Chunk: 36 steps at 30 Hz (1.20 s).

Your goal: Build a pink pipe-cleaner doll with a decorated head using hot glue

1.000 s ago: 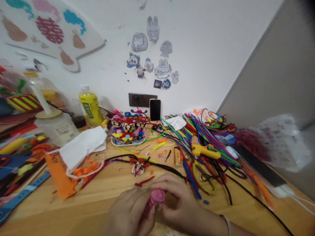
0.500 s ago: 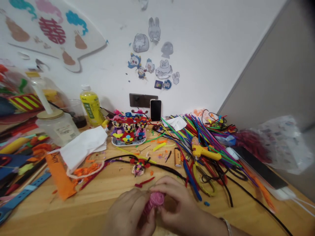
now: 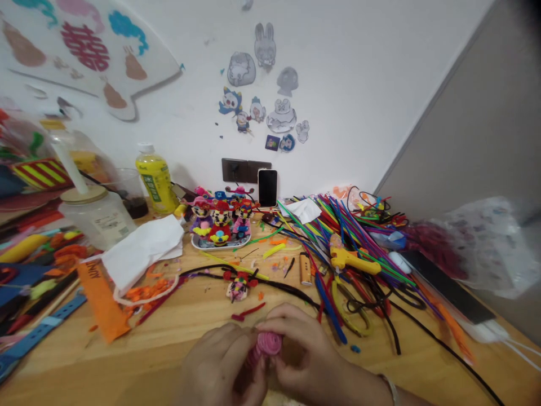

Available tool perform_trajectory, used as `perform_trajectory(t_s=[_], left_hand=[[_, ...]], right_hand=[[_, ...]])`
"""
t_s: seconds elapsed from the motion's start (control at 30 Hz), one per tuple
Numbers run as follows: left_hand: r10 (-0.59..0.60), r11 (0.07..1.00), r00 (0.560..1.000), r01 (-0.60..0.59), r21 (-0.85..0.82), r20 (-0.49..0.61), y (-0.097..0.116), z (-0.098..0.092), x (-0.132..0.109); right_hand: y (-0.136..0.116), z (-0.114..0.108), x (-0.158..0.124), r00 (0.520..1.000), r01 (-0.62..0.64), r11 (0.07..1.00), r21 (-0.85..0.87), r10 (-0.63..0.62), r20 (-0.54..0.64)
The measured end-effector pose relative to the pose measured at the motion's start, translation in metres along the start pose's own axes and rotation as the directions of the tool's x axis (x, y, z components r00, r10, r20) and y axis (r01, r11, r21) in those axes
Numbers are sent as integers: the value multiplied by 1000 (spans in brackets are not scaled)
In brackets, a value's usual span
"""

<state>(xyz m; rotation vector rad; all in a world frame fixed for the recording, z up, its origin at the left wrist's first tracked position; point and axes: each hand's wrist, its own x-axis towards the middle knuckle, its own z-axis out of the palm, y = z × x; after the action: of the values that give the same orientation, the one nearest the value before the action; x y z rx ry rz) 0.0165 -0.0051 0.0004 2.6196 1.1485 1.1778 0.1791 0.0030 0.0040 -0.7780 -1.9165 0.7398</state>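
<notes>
Two hands together at 6 o'clock: my left hand [image 3: 215, 361] and right hand [image 3: 302, 352] clamped on a pink pipe-cleaner coil [image 3: 269, 343] between them. Beyond, left to right: small pipe-cleaner figure [image 3: 239, 286] at 12 o'clock, yellow glue gun [image 3: 355, 262] at 1 o'clock.

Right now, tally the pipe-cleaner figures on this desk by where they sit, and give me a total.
On the white tray: 3 pipe-cleaner figures
On the wooden desk: 1 small pipe-cleaner figure
Total: 4

Not counted: the pink pipe-cleaner coil held between the left hand and right hand.
</notes>
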Motion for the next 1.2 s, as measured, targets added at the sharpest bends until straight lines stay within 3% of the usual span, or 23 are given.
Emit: perform_trajectory(t_s=[0.33, 0.7, 0.93, 1.2], left_hand=[[-61, 998, 997, 63, -32, 53, 4, -2, 3], [-52, 996, 994, 59, -73, 98, 2, -1, 3], [-77, 993, 985, 90, -82, 152, 1, -2, 3], [-101, 992, 991, 107, -62, 87, 2, -3, 6]], right_hand=[[3, -1, -1, 1000, 11, 1000, -9, -11, 24], [3, -4, 1, 1000, 22, 999, -31, -22, 14], [2, -5, 4, 999, -26, 1000, -3, 26, 20], [-1, -5, 5, 999, -32, 999, -15, 32, -4]])
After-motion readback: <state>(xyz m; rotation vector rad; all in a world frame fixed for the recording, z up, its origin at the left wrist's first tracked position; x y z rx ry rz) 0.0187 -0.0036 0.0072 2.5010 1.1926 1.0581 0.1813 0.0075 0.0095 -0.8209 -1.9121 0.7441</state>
